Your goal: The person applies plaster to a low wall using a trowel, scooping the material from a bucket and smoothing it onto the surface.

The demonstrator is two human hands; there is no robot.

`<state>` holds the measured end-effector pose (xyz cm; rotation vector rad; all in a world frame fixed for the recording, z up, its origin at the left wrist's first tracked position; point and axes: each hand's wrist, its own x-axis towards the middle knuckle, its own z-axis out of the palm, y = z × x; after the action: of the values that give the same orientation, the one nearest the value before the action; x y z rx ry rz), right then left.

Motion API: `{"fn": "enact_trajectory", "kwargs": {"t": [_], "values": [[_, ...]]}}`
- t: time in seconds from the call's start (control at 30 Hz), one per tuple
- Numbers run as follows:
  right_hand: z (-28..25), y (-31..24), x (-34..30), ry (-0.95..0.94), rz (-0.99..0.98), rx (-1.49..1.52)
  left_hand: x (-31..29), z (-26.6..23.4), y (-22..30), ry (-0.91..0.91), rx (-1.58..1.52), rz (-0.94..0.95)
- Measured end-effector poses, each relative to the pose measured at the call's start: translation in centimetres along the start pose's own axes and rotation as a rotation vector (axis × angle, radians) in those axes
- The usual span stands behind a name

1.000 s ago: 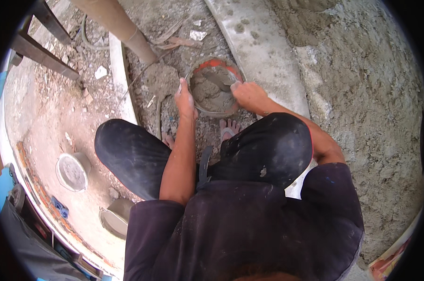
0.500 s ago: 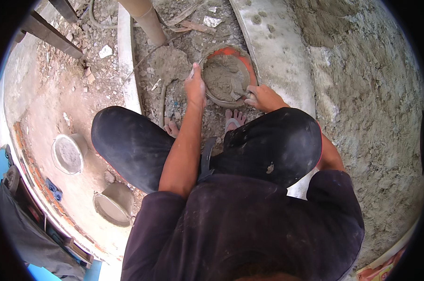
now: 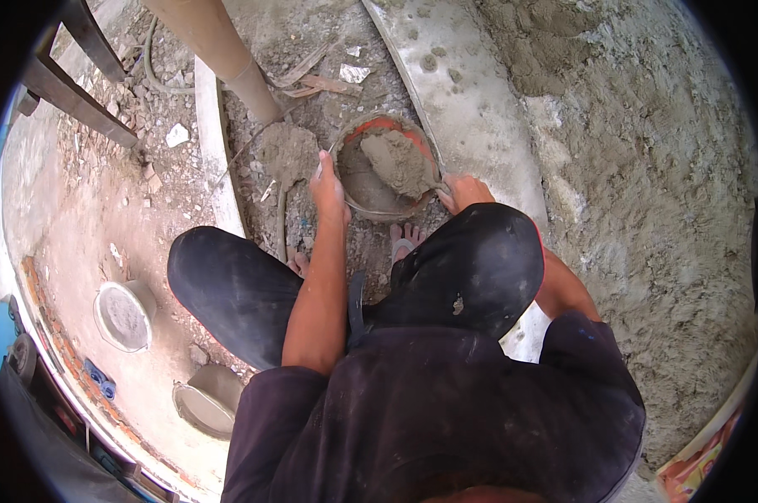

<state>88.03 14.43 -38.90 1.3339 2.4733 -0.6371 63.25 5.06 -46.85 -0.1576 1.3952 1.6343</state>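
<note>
Mortar (image 3: 398, 164) now in one lump

The mortar (image 3: 395, 161), earlier spread across the bucket (image 3: 382, 123), is now gathered into one lump, uncovering the inside at left and near. The trowel (image 3: 438, 186) blade, visible before, is hidden by mortar. The right hand (image 3: 466, 193) has shifted right, outside the rim.
</note>
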Motion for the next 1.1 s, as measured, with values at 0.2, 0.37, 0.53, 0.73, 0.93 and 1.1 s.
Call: {"fn": "enact_trajectory", "kwargs": {"t": [0.2, 0.37, 0.53, 0.73, 0.93, 1.1], "values": [[-6.9, -2.7, 1.2, 0.106, -0.191, -0.092, 0.1, -0.7, 0.1, -0.079, -0.105, -0.018], [-17.4, -7.9, 0.0, 0.173, -0.373, -0.053, 0.2, -0.5, -0.8, -0.092, -0.11, 0.051], [-25.1, -9.9, -0.6, -0.045, -0.636, 0.219, 1.5, -2.7, -1.7, -0.032, -0.086, 0.027], [-30.4, 6.9, 4.9, 0.196, 0.204, 0.696, 0.8, -1.0, -1.6, -0.085, -0.088, -0.038], [-35.9, 2.1, -8.3, 0.904, 0.163, 0.448, -0.3, -0.5, 0.0, -0.086, -0.039, 0.016], [-22.9, 0.5, -6.7, 0.436, 0.058, -0.109, -1.4, 1.2, 1.4, -0.097, -0.049, 0.054]]}}
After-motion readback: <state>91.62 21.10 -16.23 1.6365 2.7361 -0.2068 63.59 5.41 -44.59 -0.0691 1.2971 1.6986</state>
